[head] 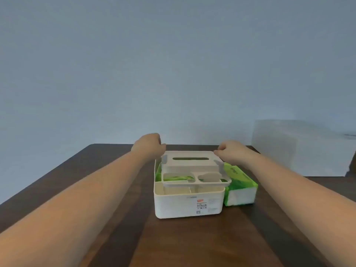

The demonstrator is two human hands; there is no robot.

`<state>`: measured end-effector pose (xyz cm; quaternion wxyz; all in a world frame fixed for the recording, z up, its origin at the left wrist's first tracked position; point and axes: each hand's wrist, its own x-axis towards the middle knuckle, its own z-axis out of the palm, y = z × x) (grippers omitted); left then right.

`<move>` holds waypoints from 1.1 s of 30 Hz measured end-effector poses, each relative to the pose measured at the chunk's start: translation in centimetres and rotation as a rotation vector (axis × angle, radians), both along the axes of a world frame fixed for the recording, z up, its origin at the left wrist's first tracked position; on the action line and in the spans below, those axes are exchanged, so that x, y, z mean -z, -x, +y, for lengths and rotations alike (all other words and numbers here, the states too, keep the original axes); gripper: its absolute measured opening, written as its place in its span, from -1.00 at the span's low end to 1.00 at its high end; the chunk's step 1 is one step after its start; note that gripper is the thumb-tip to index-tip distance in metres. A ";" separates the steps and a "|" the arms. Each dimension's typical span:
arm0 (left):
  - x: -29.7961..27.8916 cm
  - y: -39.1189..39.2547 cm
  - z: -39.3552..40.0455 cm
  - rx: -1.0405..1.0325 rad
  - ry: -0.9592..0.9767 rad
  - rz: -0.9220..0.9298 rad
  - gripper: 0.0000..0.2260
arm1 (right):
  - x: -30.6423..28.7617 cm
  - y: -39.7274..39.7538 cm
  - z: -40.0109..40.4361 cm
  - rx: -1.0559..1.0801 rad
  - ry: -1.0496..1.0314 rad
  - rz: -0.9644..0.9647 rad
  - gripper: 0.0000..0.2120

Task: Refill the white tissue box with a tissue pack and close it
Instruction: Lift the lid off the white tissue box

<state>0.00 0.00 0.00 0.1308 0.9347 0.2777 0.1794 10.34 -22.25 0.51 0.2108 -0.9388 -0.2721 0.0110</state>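
The white tissue box stands on the dark wooden table, a label on its front wall. Its beige lid, with a slot on top and cut-outs along its near rim, hovers tilted just above the box. My left hand grips the lid's far left corner and my right hand grips its far right corner. A green tissue pack shows inside the box under the lid. A second green tissue pack lies on the table against the box's right side.
A blue-grey wall rises behind the table. A large white box or board stands at the table's far right corner. My two bare forearms stretch over the table on either side of the box.
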 end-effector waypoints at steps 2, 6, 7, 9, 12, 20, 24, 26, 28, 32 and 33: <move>0.3 0.8 -0.3 -0.001 0.043 0.017 -0.78 | 0.4 0.5 -0.8 0.046 -0.013 0.066 -0.71; 1.3 1.9 -1.3 -0.004 0.072 0.145 -0.71 | 1.1 1.4 -1.6 0.119 -0.033 0.166 -0.68; 1.7 2.1 -1.3 -0.003 0.072 0.154 -0.69 | 1.4 1.4 -1.6 0.124 -0.035 0.172 -0.66; 2.2 2.4 -1.3 -0.006 0.074 0.146 -0.68 | 1.8 1.5 -1.5 0.128 -0.027 0.185 -0.65; 2.5 2.5 -1.4 -0.005 0.119 0.134 -0.70 | 2.1 1.7 -1.2 0.129 -0.037 0.177 -0.70; 2.5 1.7 -1.5 -0.007 0.139 0.053 -0.88 | 2.1 1.6 -0.3 0.164 -0.041 0.166 -0.92; 1.9 2.0 -1.5 -0.035 0.151 -0.023 -0.84 | 1.9 1.6 -0.2 0.162 -0.082 0.177 -0.93; 1.2 2.3 -1.2 -0.051 0.161 -0.060 -0.83 | 1.4 1.8 0.0 0.153 -0.118 0.178 -0.91; 0.2 3.0 -0.5 -0.083 0.176 -0.091 -0.82 | 0.7 2.2 0.6 0.137 -0.145 0.171 -0.88; -1.2 5.1 2.1 -0.134 0.210 -0.150 -0.80 | -1.0 3.7 3.5 0.074 -0.193 0.129 -0.82; -1.3 5.7 3.0 -0.147 0.220 -0.166 -0.78 | -1.3 4.1 4.4 0.061 -0.195 0.115 -0.82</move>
